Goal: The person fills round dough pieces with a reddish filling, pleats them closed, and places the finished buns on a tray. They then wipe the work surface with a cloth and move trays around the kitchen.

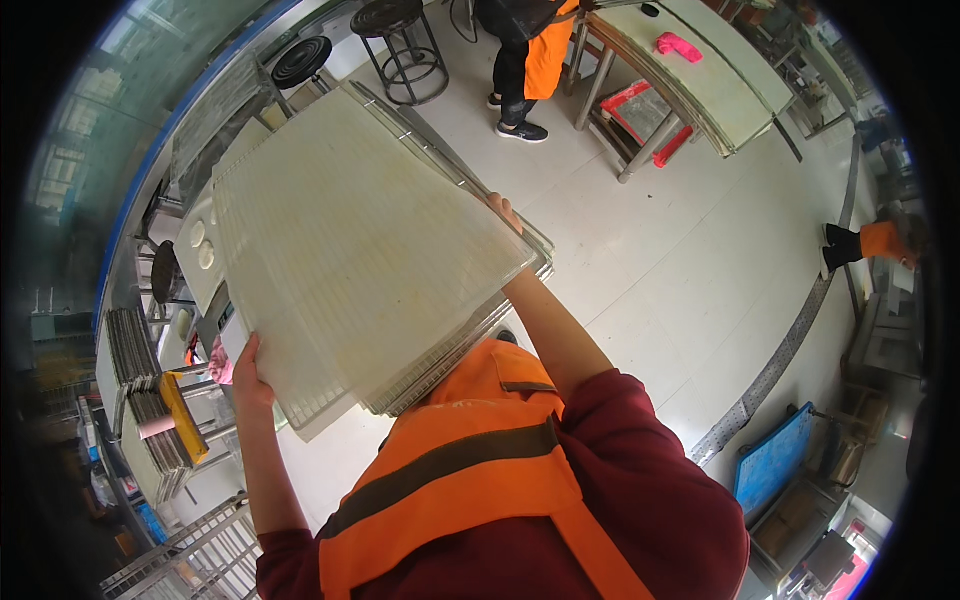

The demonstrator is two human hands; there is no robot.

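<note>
A broad, pale translucent sheet (pixel 350 230) lies over a wire rack and fills the space in front of me, tilted. Beneath it show the layered metal edges of several wire racks (pixel 425 375). My left hand (pixel 252 378) pinches the near left edge of the sheet-covered rack, thumb on top and the other fingers hidden below. At the right side, my right hand (pixel 505 212) curls around the rack's edge, its palm partly covered by the sheet's corner. How many layers each hand grips, I cannot tell.
Round stools (pixel 400 40) stand beyond the rack. A person in an orange apron (pixel 550 60) stands near a table (pixel 700 70) with a pink cloth (pixel 678 46). Stacked racks (pixel 130 350) are at left, a blue platform (pixel 775 458) at right. Another person's leg (pixel 850 245) shows far right.
</note>
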